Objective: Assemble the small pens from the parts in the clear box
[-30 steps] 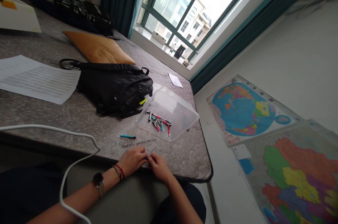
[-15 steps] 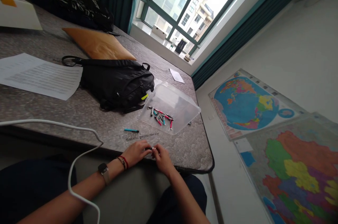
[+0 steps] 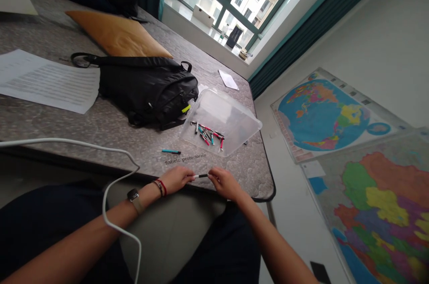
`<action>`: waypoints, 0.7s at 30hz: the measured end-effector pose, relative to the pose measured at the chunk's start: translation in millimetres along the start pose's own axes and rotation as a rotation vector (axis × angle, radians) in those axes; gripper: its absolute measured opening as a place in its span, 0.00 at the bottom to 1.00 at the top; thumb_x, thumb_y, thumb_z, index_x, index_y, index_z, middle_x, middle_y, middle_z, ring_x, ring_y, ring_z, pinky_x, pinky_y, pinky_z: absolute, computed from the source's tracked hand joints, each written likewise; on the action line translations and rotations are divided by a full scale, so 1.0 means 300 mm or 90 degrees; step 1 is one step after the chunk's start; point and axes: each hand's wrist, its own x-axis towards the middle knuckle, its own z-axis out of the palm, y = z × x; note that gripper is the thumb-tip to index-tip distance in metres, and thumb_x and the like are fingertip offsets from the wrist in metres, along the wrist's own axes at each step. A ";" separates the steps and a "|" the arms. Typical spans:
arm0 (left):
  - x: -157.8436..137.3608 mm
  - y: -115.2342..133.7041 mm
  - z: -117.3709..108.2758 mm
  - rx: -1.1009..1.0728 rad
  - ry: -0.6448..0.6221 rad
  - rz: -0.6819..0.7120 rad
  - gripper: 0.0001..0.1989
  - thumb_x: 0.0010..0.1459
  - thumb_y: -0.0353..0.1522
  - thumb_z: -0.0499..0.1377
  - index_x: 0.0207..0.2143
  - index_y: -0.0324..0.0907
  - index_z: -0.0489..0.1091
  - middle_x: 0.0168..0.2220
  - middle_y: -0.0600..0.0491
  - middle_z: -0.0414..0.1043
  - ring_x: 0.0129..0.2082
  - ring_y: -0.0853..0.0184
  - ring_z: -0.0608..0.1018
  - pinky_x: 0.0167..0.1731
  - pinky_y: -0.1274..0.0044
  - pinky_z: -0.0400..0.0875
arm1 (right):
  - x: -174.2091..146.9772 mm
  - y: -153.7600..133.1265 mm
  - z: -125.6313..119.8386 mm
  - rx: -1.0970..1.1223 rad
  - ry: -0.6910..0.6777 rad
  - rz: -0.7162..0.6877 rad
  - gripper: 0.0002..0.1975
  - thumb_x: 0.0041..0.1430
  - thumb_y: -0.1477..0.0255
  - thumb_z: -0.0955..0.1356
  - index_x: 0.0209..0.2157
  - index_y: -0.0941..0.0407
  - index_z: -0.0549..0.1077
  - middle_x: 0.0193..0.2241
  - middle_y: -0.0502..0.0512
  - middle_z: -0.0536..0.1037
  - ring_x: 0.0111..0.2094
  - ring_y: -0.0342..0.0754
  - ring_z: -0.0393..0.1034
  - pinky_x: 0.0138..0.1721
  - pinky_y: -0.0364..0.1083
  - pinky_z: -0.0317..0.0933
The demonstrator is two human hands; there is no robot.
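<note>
Above the near edge of the mattress, a slim black-and-white pen (image 3: 202, 176) stretches level between my two hands. My left hand (image 3: 177, 179) pinches its white end with fingertips and thumb, while my right hand (image 3: 225, 182) grips the black end. Whether the pen is one piece or two parts meeting end to end, I cannot tell. Just beyond my left hand lies a teal pen with a black end (image 3: 171, 152). Farther off, a clear plastic box (image 3: 236, 116) contains several red, teal, black and silver pens or pen parts (image 3: 208, 134).
A black backpack (image 3: 144, 89) lies left of the box, with a brown envelope (image 3: 124, 36) behind it and a printed sheet (image 3: 47, 81) farther left. A white cable (image 3: 110, 192) crosses above my left forearm. Wall maps (image 3: 328, 116) hang at right.
My hands have moved apart, the right one going rightward, and more of the pen now shows between them. The camera view has shifted, so the scene sits slightly higher.
</note>
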 end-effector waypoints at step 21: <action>-0.003 0.003 -0.004 0.222 0.149 0.053 0.12 0.66 0.38 0.54 0.33 0.45 0.74 0.34 0.52 0.73 0.37 0.65 0.73 0.35 0.77 0.63 | -0.026 0.048 0.148 0.296 -0.003 0.206 0.17 0.66 0.60 0.63 0.28 0.56 0.70 0.24 0.51 0.74 0.27 0.45 0.66 0.33 0.43 0.57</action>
